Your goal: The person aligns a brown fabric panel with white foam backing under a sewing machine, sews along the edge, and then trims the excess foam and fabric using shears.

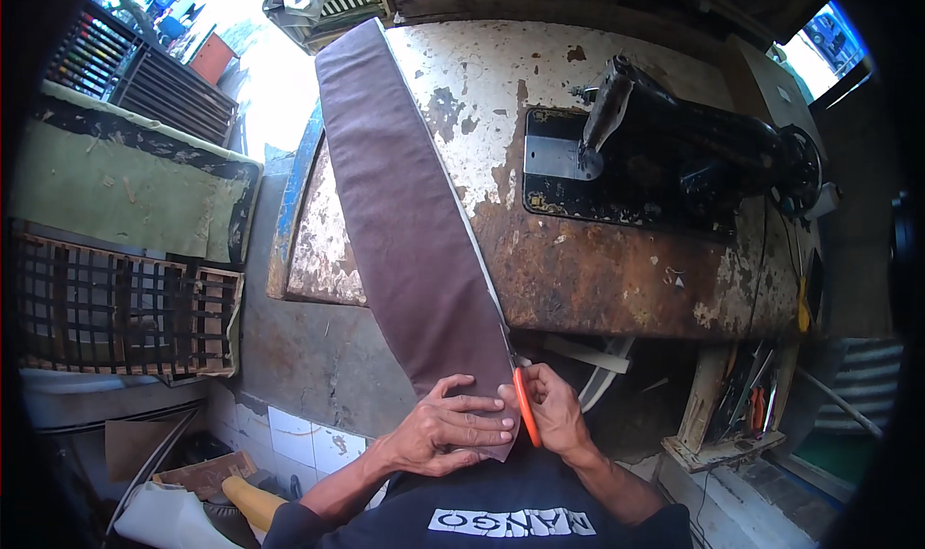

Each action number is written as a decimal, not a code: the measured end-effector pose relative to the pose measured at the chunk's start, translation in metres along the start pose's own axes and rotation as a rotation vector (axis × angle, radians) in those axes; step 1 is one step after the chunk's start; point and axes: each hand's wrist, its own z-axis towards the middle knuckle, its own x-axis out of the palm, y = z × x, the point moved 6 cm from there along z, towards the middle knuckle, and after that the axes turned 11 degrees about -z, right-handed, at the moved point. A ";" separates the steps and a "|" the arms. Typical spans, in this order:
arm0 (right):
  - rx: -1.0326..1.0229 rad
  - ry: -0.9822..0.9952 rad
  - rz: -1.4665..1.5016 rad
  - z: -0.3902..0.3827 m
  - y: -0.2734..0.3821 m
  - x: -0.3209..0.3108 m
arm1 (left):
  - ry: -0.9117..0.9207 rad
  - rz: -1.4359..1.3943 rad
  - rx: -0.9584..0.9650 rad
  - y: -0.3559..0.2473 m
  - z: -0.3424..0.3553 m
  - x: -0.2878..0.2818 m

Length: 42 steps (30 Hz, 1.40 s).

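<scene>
A long strip of dark brown fabric (409, 212) was seen draped from the far edge of a worn, paint-flaked sewing table (597, 269) down to the person's lap, where its near end was pinned flat under the left hand (448, 433), fingers spread across the cloth. Orange-handled scissors (523, 400) were gripped in the right hand (554, 409), fingers closed around the handles, with the blades set at the strip's right edge just below the tabletop. A black sewing machine (694, 154) was mounted on the right half of the table, well apart from the fabric. A wooden lattice crate (120, 303) was visible on the left, beside a green padded panel (116, 187).
</scene>
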 end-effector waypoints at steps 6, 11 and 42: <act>0.027 0.002 0.013 0.001 -0.003 -0.003 | 0.094 -0.215 -0.045 0.002 0.003 -0.001; 0.024 -0.011 -0.042 0.002 -0.003 -0.001 | 0.173 -0.372 -0.061 0.000 0.005 0.001; 0.026 -0.021 -0.064 0.008 0.010 0.002 | -0.406 0.995 -0.575 0.068 0.098 -0.150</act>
